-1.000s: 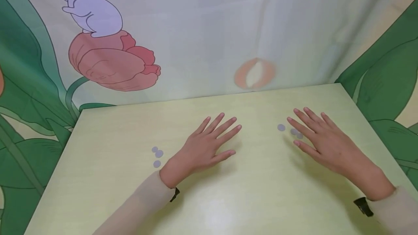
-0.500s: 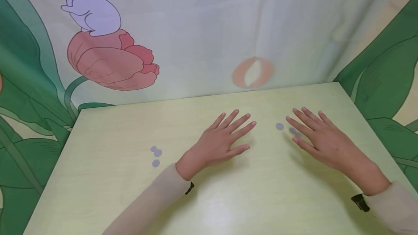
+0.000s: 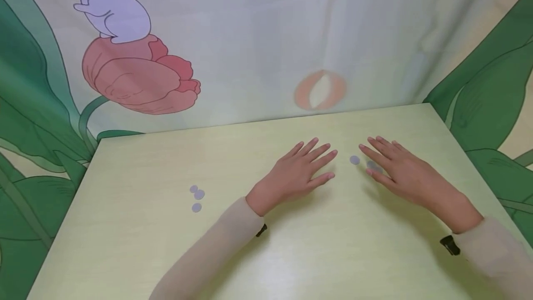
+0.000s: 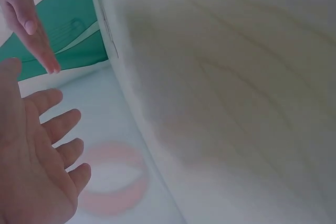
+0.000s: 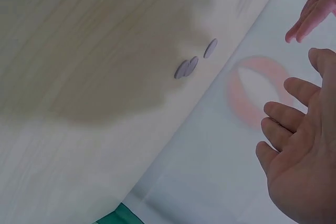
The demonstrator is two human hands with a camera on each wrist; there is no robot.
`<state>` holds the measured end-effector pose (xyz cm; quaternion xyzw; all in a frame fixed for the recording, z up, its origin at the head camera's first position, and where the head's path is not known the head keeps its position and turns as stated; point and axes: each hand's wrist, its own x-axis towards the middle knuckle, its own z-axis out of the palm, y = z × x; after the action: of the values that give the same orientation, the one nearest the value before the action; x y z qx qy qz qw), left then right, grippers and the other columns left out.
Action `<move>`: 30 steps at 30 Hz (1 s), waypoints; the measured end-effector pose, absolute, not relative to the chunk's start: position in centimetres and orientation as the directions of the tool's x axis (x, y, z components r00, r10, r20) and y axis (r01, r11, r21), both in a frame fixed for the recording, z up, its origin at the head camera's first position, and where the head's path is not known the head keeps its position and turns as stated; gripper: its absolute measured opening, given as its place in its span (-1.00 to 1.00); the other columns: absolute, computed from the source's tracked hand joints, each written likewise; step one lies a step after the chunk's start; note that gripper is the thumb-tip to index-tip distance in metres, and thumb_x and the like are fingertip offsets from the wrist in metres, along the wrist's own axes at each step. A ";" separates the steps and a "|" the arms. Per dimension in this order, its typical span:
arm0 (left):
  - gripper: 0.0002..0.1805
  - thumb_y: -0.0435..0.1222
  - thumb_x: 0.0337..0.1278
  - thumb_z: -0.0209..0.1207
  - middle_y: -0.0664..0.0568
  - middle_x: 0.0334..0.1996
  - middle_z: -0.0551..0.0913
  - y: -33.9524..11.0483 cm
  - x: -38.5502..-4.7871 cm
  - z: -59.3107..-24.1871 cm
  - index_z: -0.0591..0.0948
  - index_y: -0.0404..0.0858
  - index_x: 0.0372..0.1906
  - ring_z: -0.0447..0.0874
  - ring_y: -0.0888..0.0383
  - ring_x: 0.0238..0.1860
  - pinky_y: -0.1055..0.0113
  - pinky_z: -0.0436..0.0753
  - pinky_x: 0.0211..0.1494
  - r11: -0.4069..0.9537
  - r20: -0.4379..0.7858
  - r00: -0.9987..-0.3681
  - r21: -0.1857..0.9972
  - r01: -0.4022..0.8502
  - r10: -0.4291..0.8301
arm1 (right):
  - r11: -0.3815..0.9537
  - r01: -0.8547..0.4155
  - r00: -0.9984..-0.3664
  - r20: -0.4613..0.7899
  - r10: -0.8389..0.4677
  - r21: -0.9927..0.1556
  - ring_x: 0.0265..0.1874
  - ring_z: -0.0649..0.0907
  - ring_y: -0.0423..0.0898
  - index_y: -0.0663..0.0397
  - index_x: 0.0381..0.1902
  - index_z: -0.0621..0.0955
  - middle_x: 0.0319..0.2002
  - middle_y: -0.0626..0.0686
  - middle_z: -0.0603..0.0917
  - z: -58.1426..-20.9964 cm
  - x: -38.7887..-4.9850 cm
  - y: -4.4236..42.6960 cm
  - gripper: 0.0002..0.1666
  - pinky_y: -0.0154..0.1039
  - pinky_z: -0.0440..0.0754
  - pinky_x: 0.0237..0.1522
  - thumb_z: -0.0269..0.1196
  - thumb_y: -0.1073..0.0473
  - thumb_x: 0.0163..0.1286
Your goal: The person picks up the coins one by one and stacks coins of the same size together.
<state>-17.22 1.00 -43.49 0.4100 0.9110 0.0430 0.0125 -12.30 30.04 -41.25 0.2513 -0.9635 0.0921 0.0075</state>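
Note:
Palm down and fingers spread, my left hand (image 3: 295, 172) hovers over the middle of the table, holding nothing. Opposite it, my right hand (image 3: 408, 172) is held above the right side, its fingers straight and its palm bare in the right wrist view. Close by its fingertips lies one small grey disc (image 3: 354, 160), like a coin. Two more discs (image 3: 371, 165) lie together partly under that hand; the right wrist view shows this pair (image 5: 186, 68) touching or overlapping. On the left of the table are three similar discs (image 3: 199, 194), two touching and one a little nearer.
The pale wood-grain table (image 3: 137, 253) ends at the back against a printed curtain (image 3: 250, 50) with a rabbit, a pink flower and green leaves. Both forearms wear light sleeves, with a small dark piece (image 3: 450, 245) at each cuff.
My left hand has moved to the right, away from the left discs and towards the right hand. The right hand has shifted slightly left. The discs appear to lie where they were.

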 end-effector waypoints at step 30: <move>-0.65 -0.26 0.20 0.41 0.07 -0.45 0.60 8.3 -25.0 -45.3 0.71 -0.28 0.06 0.48 0.24 -0.39 0.52 0.46 -0.23 0.550 -0.046 -0.720 0.680 0.485 0.692 | 0.836 -0.409 -0.896 -0.013 -0.444 -0.366 0.10 0.61 0.23 0.24 0.13 0.67 0.07 0.25 0.69 -44.7 -19.2 31.0 -0.59 0.18 0.54 0.15 0.39 0.20 0.37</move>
<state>-25.03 8.32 -45.25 0.3397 0.8664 0.3310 0.1563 -19.20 30.99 -44.74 0.2228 -0.9569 0.1798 -0.0489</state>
